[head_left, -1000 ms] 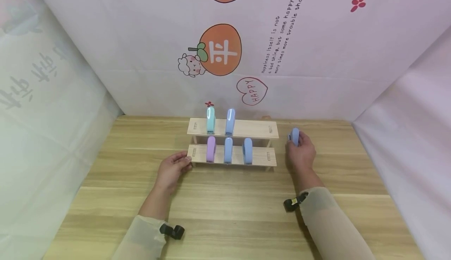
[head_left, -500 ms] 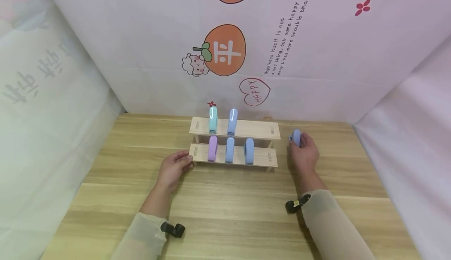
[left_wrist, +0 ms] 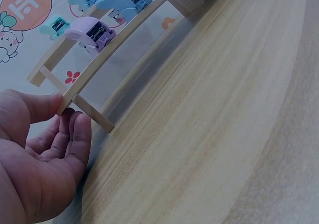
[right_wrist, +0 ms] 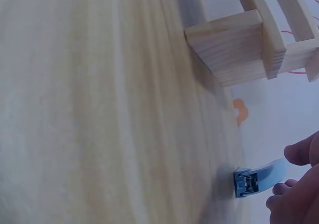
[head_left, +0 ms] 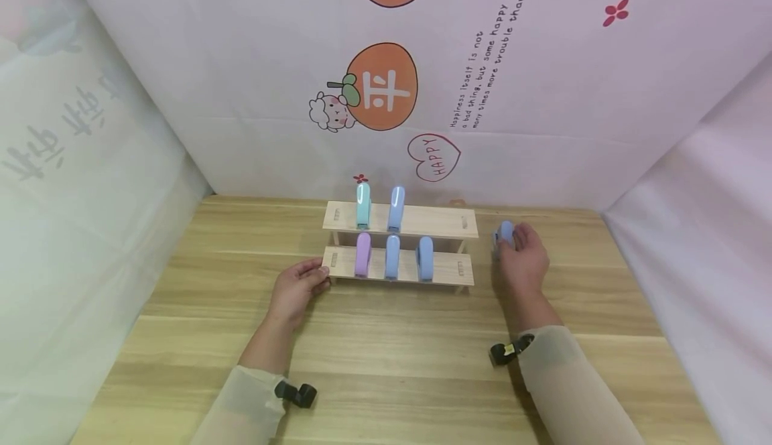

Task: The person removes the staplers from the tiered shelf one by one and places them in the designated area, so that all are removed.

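Observation:
A light-blue stapler (head_left: 503,233) stands on the table right of two wooden racks. My right hand (head_left: 525,261) is beside it, the thumb and fingers spread loosely at its end. In the right wrist view, pale background shows between thumb and fingers beyond the stapler (right_wrist: 259,179). My left hand (head_left: 295,291) pinches the left end of the front rack (head_left: 449,267) between thumb and fingers. On that rack stand a purple stapler (head_left: 362,255) and two blue staplers. The back rack (head_left: 434,220) bears a mint stapler (head_left: 362,205) and a blue stapler (head_left: 395,208) on its left half.
The wood-grain table (head_left: 398,364) stretches in front of the racks. Behind it hangs a white printed cloth (head_left: 531,157), with more cloth at both sides. Dark wrist cameras (head_left: 295,394) sit on the sleeves.
My right hand has shifted slightly right and its fingers have loosened at the stapler, which now shows more of its side. My left hand still pinches the front rack. The head view shifted a little.

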`<state>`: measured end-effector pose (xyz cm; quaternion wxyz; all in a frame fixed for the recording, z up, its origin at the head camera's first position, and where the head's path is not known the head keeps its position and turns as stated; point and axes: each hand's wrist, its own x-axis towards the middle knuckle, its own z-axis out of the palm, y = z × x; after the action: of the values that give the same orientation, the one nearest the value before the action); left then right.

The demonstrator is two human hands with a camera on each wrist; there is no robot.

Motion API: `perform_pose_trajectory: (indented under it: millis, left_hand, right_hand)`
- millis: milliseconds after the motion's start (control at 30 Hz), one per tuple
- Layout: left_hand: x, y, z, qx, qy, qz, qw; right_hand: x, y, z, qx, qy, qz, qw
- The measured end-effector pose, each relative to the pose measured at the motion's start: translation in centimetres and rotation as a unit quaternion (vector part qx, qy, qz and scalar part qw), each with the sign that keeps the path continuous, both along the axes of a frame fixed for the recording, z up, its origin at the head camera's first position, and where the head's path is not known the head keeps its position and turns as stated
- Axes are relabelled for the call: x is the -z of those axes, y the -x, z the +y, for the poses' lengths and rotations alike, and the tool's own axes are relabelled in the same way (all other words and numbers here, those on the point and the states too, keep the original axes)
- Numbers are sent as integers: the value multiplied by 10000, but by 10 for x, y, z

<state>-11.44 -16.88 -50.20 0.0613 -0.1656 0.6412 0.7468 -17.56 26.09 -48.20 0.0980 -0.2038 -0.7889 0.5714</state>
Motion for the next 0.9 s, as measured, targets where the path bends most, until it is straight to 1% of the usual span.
perform_pose_trajectory:
  millis: [267,500,733,900]
  left_hand:
    - [-1,-1,-1,-14,-36,-12,10000]
    - [-2,-1,0,33,-2,0,10000]
    - [-1,-1,-1,34,-85,4,10000]
    - [-1,-1,-1,41,-121,1,9999]
  right_hand:
    - [-10,-1,-3,17,153,219,9996]
    - [-19,-3,-8,18,114,316,9994]
    - [-38,-8,-22,-55,235,583,9980]
    - [-51,-11,-34,-263,250,806,9961]
